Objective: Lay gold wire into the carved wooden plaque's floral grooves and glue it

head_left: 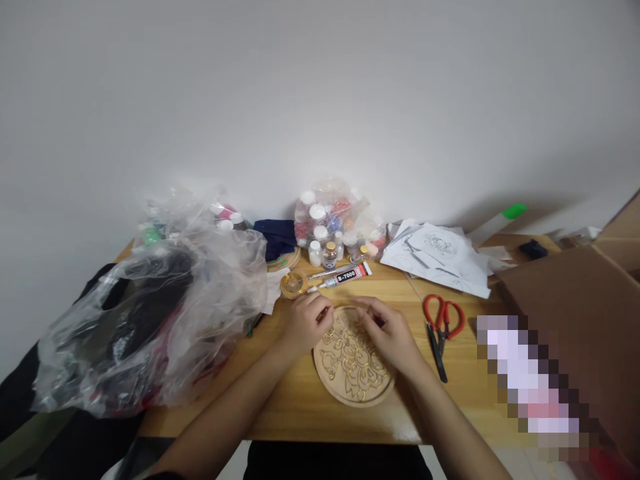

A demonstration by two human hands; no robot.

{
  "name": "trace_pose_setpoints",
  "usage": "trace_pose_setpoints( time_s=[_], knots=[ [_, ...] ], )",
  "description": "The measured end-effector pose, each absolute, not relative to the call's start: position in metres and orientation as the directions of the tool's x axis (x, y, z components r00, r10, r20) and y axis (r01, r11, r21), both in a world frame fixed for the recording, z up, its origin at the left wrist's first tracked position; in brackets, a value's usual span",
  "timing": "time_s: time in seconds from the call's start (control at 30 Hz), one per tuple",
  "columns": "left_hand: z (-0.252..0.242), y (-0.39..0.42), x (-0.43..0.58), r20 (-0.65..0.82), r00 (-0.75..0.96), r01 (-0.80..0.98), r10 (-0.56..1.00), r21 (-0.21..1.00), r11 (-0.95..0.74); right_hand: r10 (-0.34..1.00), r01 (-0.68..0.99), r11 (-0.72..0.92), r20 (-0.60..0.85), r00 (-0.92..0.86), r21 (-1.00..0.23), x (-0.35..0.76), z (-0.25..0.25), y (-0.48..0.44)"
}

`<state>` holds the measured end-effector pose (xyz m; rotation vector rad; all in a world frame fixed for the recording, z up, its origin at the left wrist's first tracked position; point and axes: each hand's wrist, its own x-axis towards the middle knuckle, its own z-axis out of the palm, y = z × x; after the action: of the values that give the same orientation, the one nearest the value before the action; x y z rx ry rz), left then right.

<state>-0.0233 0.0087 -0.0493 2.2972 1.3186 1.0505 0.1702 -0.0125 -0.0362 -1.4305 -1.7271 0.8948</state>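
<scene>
A round wooden board [355, 393] lies on the table, covered with a raised flower pattern of gold wire [363, 363]. Over its upper left edge is my left hand [309, 325], fingers curled and closed in a pinch. My right hand [389, 331] rests at the upper right of the board, thumb and index finger drawn close together. Anything between the fingers of either hand is too small to make out. Just beyond my left hand are a spool of gold wire [293, 284] and a B-7000 glue tube [346, 275].
Red-handled scissors [443, 320] and black tweezers [437, 353] lie to the right. Behind stand small bottles [329, 253] and a bag of jars [336, 217]. Printed sheets [437, 257] lie at back right, a cardboard box [565, 313] at right. Plastic bags [215, 280] fill the left.
</scene>
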Motion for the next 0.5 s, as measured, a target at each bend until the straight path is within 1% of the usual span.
trace_pose_setpoints(
  time_s=[0.27,0.5],
  knots=[
    [-0.0475,0.0079,-0.0226,0.438,0.31,0.628,0.844,0.572,-0.528,0.99,0.473,0.139,0.113,-0.082,-0.87,0.1706,-0.0318,-0.014],
    [-0.0462,0.0054,-0.0247,0.4,0.279,0.616,0.873,0.622,-0.482,0.989,0.475,0.124,0.145,0.008,-0.871,0.1762,-0.0342,-0.0114]
  ],
)
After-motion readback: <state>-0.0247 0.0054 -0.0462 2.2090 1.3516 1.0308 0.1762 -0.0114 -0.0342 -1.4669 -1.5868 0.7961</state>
